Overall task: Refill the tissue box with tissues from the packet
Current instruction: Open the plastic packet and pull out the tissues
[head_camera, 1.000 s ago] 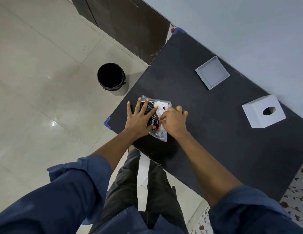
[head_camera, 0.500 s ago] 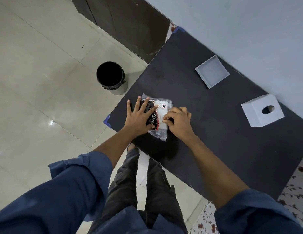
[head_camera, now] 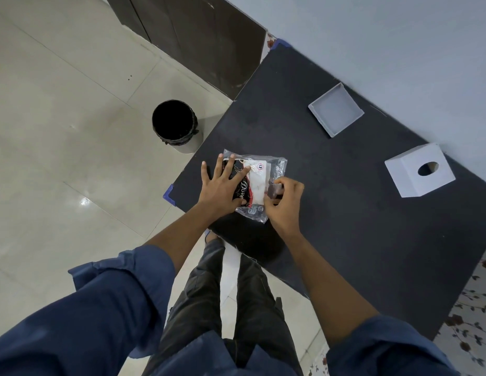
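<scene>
A clear plastic tissue packet (head_camera: 259,176) with black and white print lies near the front left corner of the black table (head_camera: 345,213). My left hand (head_camera: 223,185) presses flat on its left half, fingers spread. My right hand (head_camera: 284,203) pinches a flap or strip at the packet's right edge. The white tissue box cover (head_camera: 419,172) with an oval hole stands far to the right. Its shallow white base tray (head_camera: 335,112) lies open toward the back of the table.
A black-lined waste bin (head_camera: 175,126) stands on the tiled floor just left of the table. A pale wall runs behind the table, and a dark cabinet (head_camera: 198,31) stands at the back left. My legs are below the table's front edge.
My right hand has shifted to the right off the packet's middle and now pinches a flap at its right edge. My left hand stays pressed on the packet.
</scene>
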